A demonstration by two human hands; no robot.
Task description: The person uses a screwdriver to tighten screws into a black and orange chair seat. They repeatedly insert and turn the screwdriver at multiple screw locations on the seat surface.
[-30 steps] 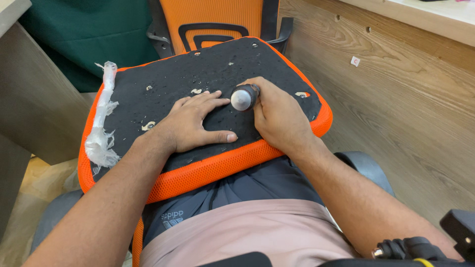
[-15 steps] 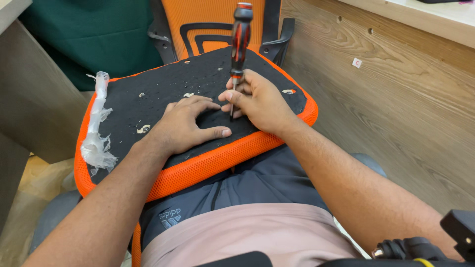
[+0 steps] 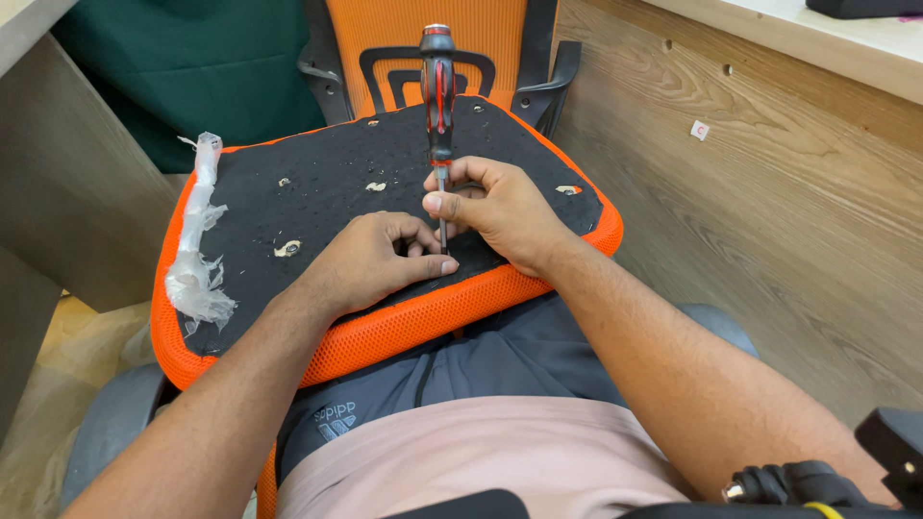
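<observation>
Head view looks down on an orange-rimmed chair seat with a black felt-like underside (image 3: pixel 317 207) lying across the person's lap. The right hand (image 3: pixel 495 207) pinches the thin metal shaft of a red-and-black-handled screwdriver (image 3: pixel 438 91) low down between thumb and fingers, so the tool stands nearly upright with its handle rising away from the body and its tip down on the black surface just in front of the knuckles. The left hand (image 3: pixel 370 259) lies flat and half curled on the seat, fingertips touching the spot beside the tip, holding nothing. To do this step well, I judge the shaft should stay square to the surface, the tip seated fully before any turning, and the left hand pressing the seat steady while keeping its fingers clear of the tip; whether a screw sits under the tip cannot be told. Left of the left hand, a strip of crumpled clear plastic wrapping (image 3: pixel 197 255) hangs along the seat's edge. Beyond and to the right of the right hand, a small white square sticker (image 3: pixel 699 130) sits on the wooden panel (image 3: pixel 769 221).
</observation>
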